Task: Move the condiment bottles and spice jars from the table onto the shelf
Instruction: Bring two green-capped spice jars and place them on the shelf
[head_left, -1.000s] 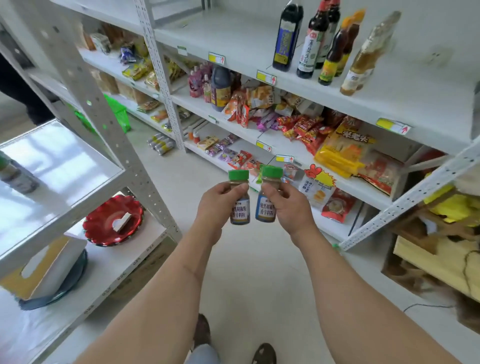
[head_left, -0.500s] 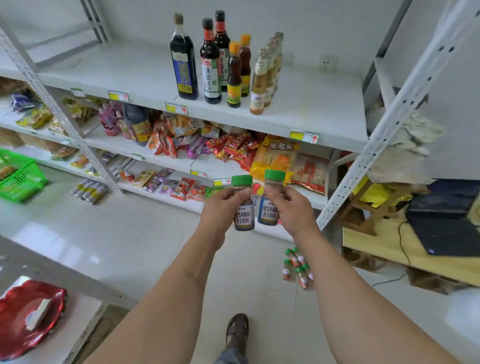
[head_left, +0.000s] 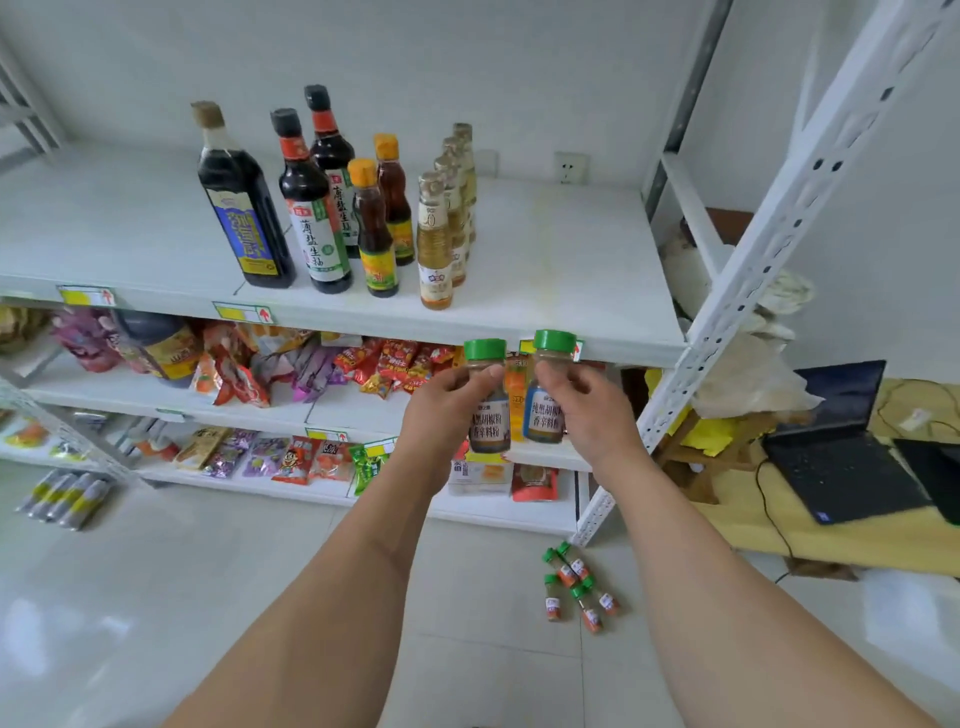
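Observation:
My left hand (head_left: 439, 415) grips a green-capped spice jar (head_left: 487, 415) with a dark label. Beside it, my right hand (head_left: 587, 410) grips a second green-capped spice jar (head_left: 545, 410) with a blue label. Both jars are upright, just below the front edge of the white top shelf (head_left: 561, 270). On that shelf stand dark sauce bottles (head_left: 244, 208), orange-capped oil bottles (head_left: 375, 234) and a row of pale yellow bottles (head_left: 435, 244). The shelf's right part is bare.
Snack packets (head_left: 384, 364) fill the lower shelves. Several small green-capped jars (head_left: 576, 587) lie on the floor by the white upright post (head_left: 727, 291). A laptop (head_left: 841, 441) sits on a yellow surface at right. Silver tubes (head_left: 62, 499) lie on the floor left.
The view has swung right from the near rack to face the bottle shelf, which is now closer. Both hands have risen with their jars toward the top shelf's front edge.

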